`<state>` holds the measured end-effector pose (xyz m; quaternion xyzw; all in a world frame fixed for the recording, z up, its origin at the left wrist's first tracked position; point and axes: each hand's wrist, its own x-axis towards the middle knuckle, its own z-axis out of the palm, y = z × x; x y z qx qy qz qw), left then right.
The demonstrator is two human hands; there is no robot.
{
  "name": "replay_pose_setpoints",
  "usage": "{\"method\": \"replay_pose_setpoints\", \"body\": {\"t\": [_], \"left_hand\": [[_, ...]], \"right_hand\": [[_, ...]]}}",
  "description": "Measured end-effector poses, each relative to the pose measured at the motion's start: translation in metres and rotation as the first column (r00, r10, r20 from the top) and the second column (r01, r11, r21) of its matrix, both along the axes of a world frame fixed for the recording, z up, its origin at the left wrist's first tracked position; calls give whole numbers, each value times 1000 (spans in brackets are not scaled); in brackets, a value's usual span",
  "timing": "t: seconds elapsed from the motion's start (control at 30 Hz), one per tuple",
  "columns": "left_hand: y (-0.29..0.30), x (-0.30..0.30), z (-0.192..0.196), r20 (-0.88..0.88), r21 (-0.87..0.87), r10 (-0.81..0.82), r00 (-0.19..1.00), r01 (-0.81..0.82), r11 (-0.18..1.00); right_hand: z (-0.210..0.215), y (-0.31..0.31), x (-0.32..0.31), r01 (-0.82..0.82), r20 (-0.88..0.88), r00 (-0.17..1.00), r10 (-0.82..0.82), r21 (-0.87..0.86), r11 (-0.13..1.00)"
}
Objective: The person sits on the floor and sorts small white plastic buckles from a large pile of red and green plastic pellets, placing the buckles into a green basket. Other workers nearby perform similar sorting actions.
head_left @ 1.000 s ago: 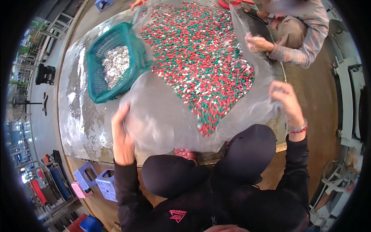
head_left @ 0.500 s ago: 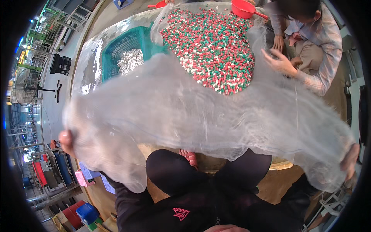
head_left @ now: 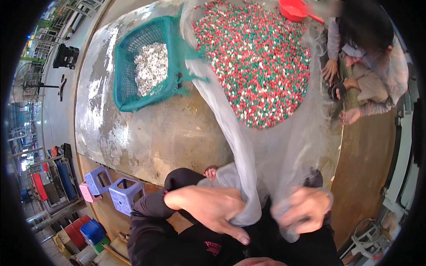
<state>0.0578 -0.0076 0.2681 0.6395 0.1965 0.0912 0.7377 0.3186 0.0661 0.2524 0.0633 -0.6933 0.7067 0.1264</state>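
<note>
A white mesh net [head_left: 284, 146] lies under a wide heap of small red, green and white pieces [head_left: 262, 66], its near part drawn toward my lap. My left hand [head_left: 208, 204] is at the net's left edge, fingers tucked behind a fold and thumb stretched out. Blurred by motion, my right hand [head_left: 306, 210] is closed around a bunched part of the net. Both hands are above my lap, a short way apart.
Left of the heap stands a green plastic basket [head_left: 122, 84] holding shiny clear or silvery pieces [head_left: 151, 66]. A red scoop [head_left: 293, 9] rests at the far side. Another person [head_left: 368, 57] crouches at the right. Purple stools [head_left: 126, 195] stand at the lower left.
My hands have come in from far apart to over my lap, drawing the net with them. The net no longer covers the near left of the surface. The other person's hand has lowered.
</note>
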Motion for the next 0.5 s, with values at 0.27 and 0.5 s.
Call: {"method": "replay_pose_setpoints", "body": {"t": [0.27,0.5], "left_hand": [[48,4,-50,-141,205,608,781,-578,790],[58,60,-125,-596,-230,496,631,-726,648]], "right_hand": [[-41,28,-43,-518,-135,844,519,-458,722],[-78,47,-51,-602,-76,743,665,-510,615]]}}
